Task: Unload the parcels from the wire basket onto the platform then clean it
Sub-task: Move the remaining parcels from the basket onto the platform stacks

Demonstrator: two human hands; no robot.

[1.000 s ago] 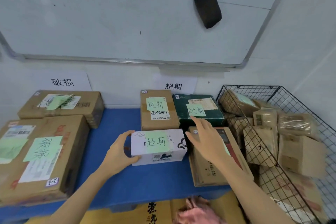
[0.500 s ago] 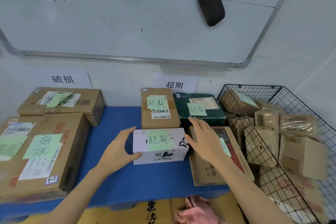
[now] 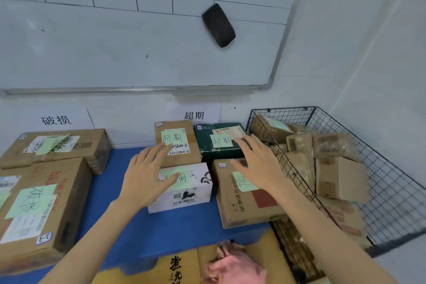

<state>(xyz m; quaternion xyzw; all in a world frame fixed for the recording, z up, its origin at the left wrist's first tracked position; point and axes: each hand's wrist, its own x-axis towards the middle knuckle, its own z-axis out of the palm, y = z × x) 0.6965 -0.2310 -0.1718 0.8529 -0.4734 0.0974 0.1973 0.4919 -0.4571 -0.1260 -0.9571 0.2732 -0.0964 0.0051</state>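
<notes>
A black wire basket (image 3: 391,168) at the right holds several brown parcels (image 3: 338,177). On the blue platform (image 3: 179,228) lie a white parcel (image 3: 191,193), a tan parcel (image 3: 184,159) behind it, a dark green parcel (image 3: 219,150) and a brown parcel (image 3: 244,205) next to the basket, each with a green note. My left hand (image 3: 147,175) hovers with straight fingers over the white parcel's left end. My right hand (image 3: 258,163) is spread above the brown parcel. Neither hand holds anything.
Two large brown boxes (image 3: 39,205) fill the platform's left side. A whiteboard (image 3: 138,48) with a black eraser (image 3: 219,25) hangs on the wall above. A pink cloth (image 3: 232,265) lies on a yellow box below the platform's front edge.
Both hands have lifted off the white parcel's sides and now hover higher and farther back. The white parcel stays where it was set. The view has tilted upward.
</notes>
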